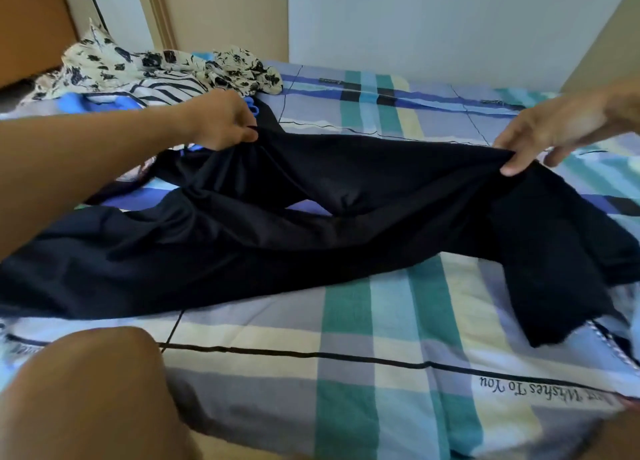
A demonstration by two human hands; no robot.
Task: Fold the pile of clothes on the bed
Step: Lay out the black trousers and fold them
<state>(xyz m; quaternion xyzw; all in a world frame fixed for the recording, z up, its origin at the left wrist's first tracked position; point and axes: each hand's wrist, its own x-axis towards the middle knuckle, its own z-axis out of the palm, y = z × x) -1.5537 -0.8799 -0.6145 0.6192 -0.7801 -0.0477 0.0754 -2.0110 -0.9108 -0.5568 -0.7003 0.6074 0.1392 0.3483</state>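
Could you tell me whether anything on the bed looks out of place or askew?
Nothing is damaged or spilled. The black garment, pinched by the left hand and right hand, lies twisted and crooked across the plaid sheet; the unfolded pile sits behind.

Bed (391,324), plaid-covered in blue, green and cream. Pale wall (433,20) behind. Beige panel (221,13) to its left. Brown wooden board (31,20) at far left. Soft, even light.

Home bedroom: bed (398,366) w/ plaid sheet, loose clothes pile (145,73), plain walls (433,16), wood furniture edge (31,20).
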